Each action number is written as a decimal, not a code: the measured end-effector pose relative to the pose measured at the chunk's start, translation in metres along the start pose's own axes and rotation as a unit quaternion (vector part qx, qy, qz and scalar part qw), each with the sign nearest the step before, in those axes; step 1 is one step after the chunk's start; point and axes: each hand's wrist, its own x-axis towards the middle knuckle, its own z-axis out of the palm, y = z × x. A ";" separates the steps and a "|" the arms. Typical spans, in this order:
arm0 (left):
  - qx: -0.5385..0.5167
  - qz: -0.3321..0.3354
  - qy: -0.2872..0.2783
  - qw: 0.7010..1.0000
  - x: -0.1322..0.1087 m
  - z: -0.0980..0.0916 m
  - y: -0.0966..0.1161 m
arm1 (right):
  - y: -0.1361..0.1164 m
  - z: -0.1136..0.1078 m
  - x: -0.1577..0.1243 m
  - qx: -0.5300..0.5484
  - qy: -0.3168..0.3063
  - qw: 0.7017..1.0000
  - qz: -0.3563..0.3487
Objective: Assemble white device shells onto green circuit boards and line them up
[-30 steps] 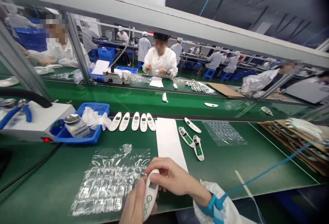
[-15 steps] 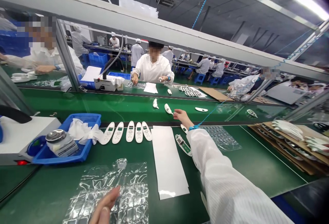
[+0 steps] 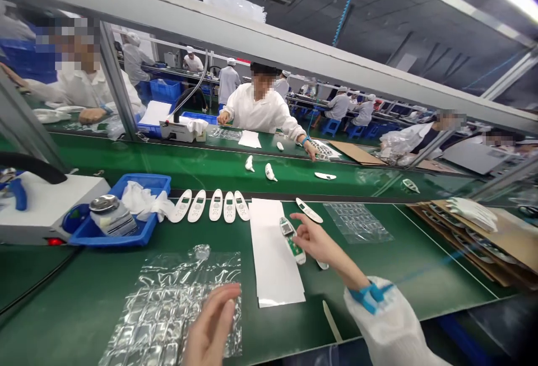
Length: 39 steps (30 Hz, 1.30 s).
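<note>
My right hand [image 3: 315, 240] is at a white remote-control half [image 3: 293, 241] with a green circuit board in it. Thumb and fingers meet its right edge, and it overlaps the right side of a white paper strip [image 3: 273, 276]. Just behind the hand lies a white shell [image 3: 309, 210]; another white part is partly hidden under the wrist. My left hand [image 3: 214, 321], thumb and fingers apart and holding nothing, hovers over a clear plastic blister sheet [image 3: 151, 310] with small pockets. Several white remote-control front shells [image 3: 216, 205] stand in a row behind it.
A blue tray [image 3: 143, 237] with white cloths and a tin is at left, beside a white machine [image 3: 37, 209]. Stacked cardboard [image 3: 508, 242] with white parts is at right. White pieces lie on the green belt [image 3: 202, 172]; a co-worker's hand [image 3: 311, 148] reaches over it.
My right hand has drawn back from the belt to the circuit-board half, which has shifted left onto the paper's edge. My left hand has moved right. The co-worker opposite has stretched an arm out.
</note>
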 end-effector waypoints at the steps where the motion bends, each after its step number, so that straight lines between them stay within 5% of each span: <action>1: -0.020 -0.006 -0.012 1.000 0.001 0.006 -0.002 | -0.011 0.013 -0.013 0.081 -0.029 0.996 -0.010; 4: -0.088 -0.013 -0.055 0.995 0.004 0.021 -0.008 | -0.045 0.054 -0.051 0.243 -0.134 0.961 -0.002; 7: -0.085 -0.029 -0.093 0.992 0.005 0.023 -0.011 | -0.068 0.081 -0.074 0.246 -0.177 0.953 -0.009; 11: -0.039 -0.049 -0.112 0.992 0.000 0.008 -0.018 | -0.074 0.094 -0.072 0.197 -0.082 0.972 -0.095; 16: -0.010 -0.031 -0.099 0.995 -0.012 -0.006 -0.031 | -0.079 0.112 -0.075 0.190 -0.052 0.966 -0.168; 20: -0.073 -0.071 -0.076 0.992 -0.017 -0.021 -0.027 | -0.096 0.122 -0.085 0.101 -0.012 0.948 -0.301; 25: -0.129 -0.083 0.017 0.988 -0.020 -0.047 -0.006 | -0.107 0.137 -0.018 0.104 -0.013 0.969 -0.224; 28: -0.127 -0.097 0.023 0.987 -0.024 -0.055 -0.001 | -0.105 0.161 0.038 0.023 -0.044 0.985 -0.168; 31: -0.134 -0.090 0.021 0.987 -0.026 -0.059 -0.004 | -0.101 0.177 0.064 -0.048 -0.035 0.984 -0.166; 34: -0.135 -0.081 0.028 0.987 -0.027 -0.062 -0.011 | -0.089 0.155 0.071 -0.089 -0.001 0.983 -0.161; 39: -0.133 -0.103 0.045 0.985 -0.032 -0.068 -0.013 | -0.044 0.040 0.087 -0.171 0.102 0.980 -0.030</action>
